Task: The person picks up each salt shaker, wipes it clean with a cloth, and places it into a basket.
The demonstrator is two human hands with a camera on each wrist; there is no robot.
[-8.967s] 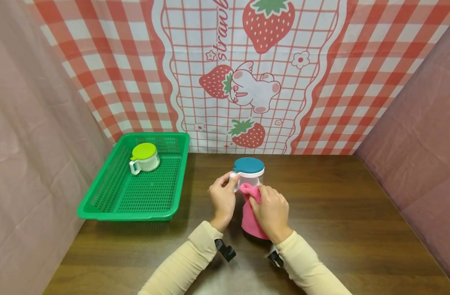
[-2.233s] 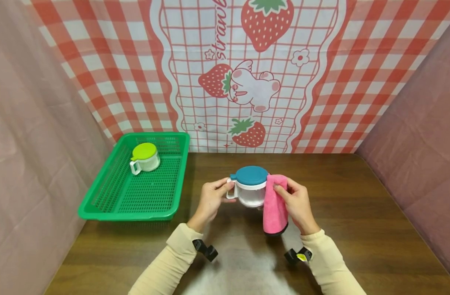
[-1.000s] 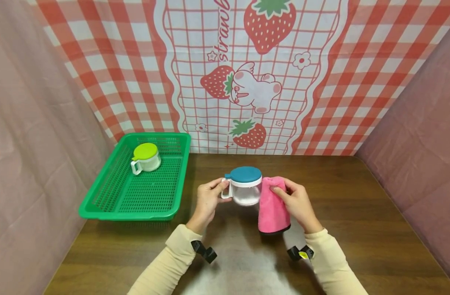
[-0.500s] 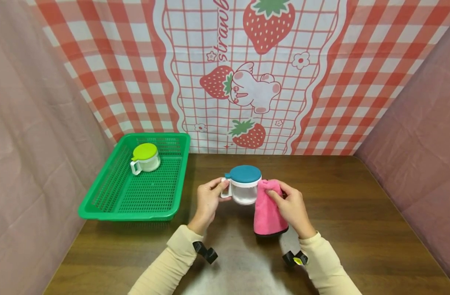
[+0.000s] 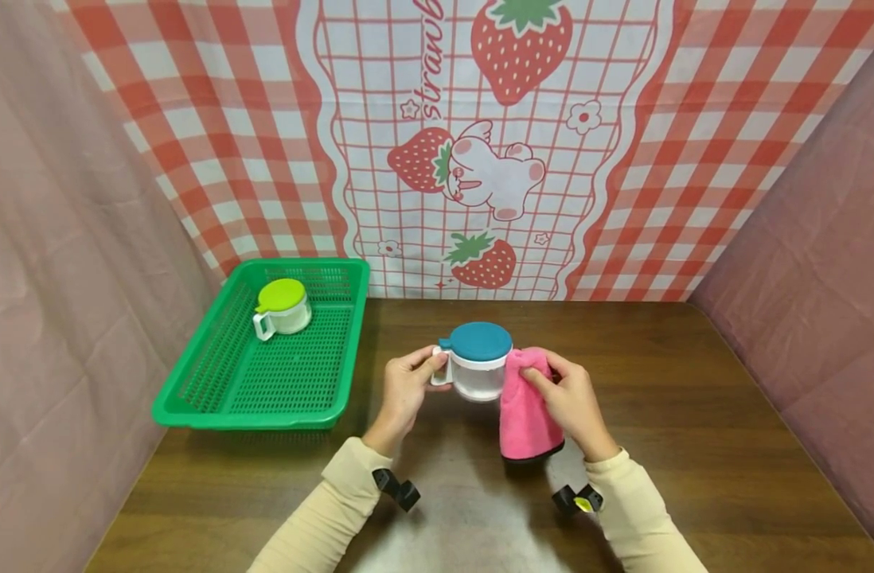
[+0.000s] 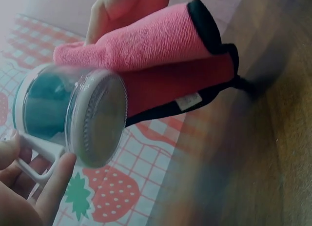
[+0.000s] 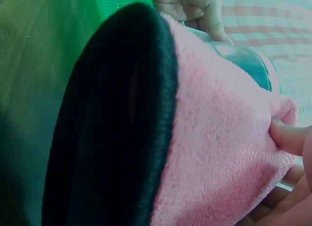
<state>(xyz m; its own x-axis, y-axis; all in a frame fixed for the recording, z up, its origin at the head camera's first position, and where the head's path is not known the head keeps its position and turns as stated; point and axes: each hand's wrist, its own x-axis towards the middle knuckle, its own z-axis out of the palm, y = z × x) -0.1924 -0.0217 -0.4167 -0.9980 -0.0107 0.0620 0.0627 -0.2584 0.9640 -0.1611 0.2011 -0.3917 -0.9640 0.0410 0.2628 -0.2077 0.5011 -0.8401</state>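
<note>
Strawberry-print curtain (image 5: 587, 199) hung behind table (image 5: 695, 414). Blue-lidded jar (image 5: 478, 380) held above table by handle (image 6: 46, 147) in left hand (image 5: 404, 390); pink cloth (image 5: 528, 418) pinched in right hand (image 5: 573, 398) against its side. Wiping apparently under way; for next stroke, handle seemingly to be held steady, cloth pressed lightly.

Room past right grip (image 5: 571, 396); basket (image 5: 265, 420) left

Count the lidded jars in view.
2: the blue-lidded jar held by the left hand, and the lime-lidded jar inside the green basket.
</note>
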